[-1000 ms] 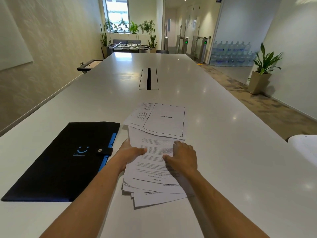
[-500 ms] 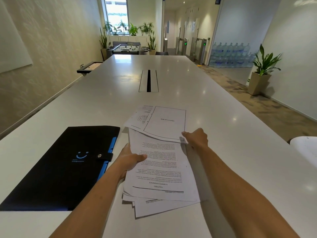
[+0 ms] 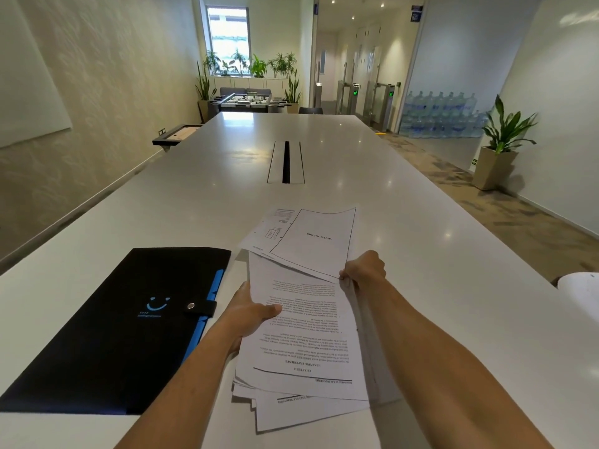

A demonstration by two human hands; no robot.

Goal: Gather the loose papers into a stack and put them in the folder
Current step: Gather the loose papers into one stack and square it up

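Papers, loose white printed sheets [image 3: 301, 338], lie between our hands on the white worktop [image 3: 421, 222]; left hand [image 3: 249, 315] and right hand [image 3: 364, 268] grip their edges; closed black fabric folder [image 3: 123, 322] lies left of our left hand.

Matt printed papers [image 3: 301, 335], black fabric-look folder [image 3: 113, 332], glossy white table [image 3: 421, 254].

**Both hands closed, forearms stretched forward**

Your left hand [image 3: 249, 314] sits at about 7 o'clock of centre, thumb on top and fingers [image 3: 241, 291] curled beneath. Your right hand [image 3: 364, 268] reaches farther, toward 12 o'clock, fist-like and pinching tight. Both forearms are bare.
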